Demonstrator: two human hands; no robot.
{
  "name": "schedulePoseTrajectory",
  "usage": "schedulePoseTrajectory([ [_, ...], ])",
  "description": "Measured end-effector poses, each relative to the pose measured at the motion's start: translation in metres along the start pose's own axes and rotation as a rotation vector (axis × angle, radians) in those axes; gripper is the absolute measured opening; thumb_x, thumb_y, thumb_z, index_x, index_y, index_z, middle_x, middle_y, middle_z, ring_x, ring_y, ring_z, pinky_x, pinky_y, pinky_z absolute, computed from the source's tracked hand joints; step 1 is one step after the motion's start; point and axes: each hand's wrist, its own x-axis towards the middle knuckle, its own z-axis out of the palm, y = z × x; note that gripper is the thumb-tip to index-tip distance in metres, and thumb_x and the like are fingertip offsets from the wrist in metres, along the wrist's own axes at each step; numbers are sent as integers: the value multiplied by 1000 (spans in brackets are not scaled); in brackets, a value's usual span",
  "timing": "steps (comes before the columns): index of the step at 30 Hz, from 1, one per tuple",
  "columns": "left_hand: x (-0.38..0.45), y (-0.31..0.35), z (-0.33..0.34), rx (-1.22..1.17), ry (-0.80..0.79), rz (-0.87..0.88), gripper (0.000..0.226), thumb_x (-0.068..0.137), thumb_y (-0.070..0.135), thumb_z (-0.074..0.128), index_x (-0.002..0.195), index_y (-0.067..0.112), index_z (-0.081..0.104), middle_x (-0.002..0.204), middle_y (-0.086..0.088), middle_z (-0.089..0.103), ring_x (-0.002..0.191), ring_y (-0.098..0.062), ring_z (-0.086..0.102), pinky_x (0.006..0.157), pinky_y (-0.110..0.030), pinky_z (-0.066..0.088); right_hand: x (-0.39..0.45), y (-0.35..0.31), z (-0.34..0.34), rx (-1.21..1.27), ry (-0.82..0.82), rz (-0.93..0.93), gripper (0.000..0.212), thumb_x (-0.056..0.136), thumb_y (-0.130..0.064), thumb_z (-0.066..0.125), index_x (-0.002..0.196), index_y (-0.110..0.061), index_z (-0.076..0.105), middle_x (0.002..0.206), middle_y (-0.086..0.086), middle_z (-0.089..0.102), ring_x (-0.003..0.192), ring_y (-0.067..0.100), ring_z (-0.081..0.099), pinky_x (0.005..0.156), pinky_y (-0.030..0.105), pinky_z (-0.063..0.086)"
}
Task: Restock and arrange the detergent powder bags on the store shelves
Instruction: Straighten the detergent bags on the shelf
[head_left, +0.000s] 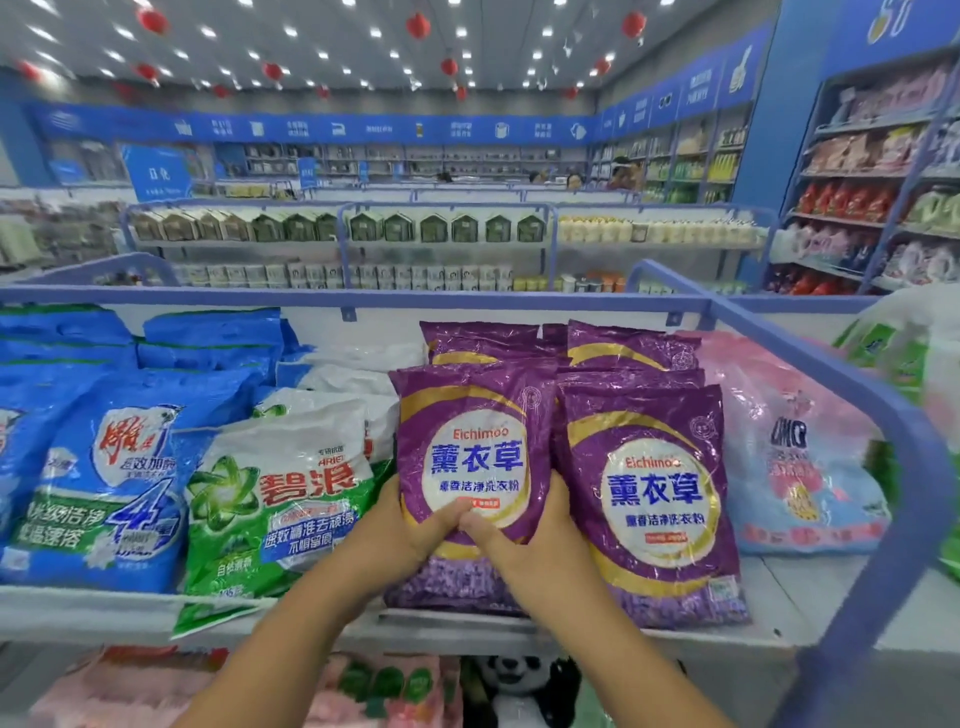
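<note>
Head view: left hand (400, 530), right hand (524, 535) grip upright glossy purple detergent bag (470, 447), thumbs on front.

Left purple bag (470, 467) read "Eichimoo" above "薰衣草". Right purple bag (652, 499) bore the same two lines. Green-white bag (280, 499) read "碧浪" and "ARIEL". Blue bag (111, 483) showed a large "4". Blue hanging sign (158, 174) read "日化". Other print was illegible.

Four purple detergent bags (470, 467), two green-and-white bags (280, 499), one pink bag (795, 447).
</note>
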Motion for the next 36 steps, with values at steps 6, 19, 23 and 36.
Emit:
schedulePoseTrajectory([
  [6,12,-8,2,-70,116,-65,87,68,71,76,138,38,35,115,19,63,106,-13,65,99,-41,52,18,9,5,136,27,-46,84,69,-61,82,135,-39,36,115,-29,61,102,-4,61,77,14,45],
  [19,43,-3,-12,-62,141,251,69,88,26,76,135,30,27,108,30,52,87,20,57,66,5,41,65,-3,25,134,119,-212,86,69,-43,92,136,-39,37,124,-16,68,113,0,66,101,38,55],
  [23,49,-6,-12,-65,111,284,66,87,24,77,131,34,28,111,29,54,91,30,54,75,0,48,63,0,30,103,180,-205,92,69,-58,86,142,-41,32,130,-19,63,119,-3,60,103,31,51],
  [36,36,-7,-8,-177,124,166,95,78,46,81,151,38,19,127,23,56,103,6,59,82,-10,49,23,8,41,-37,196,-110,103,94,-56,58,158,-33,-20,169,-5,5,152,15,18,112,28,29],
])
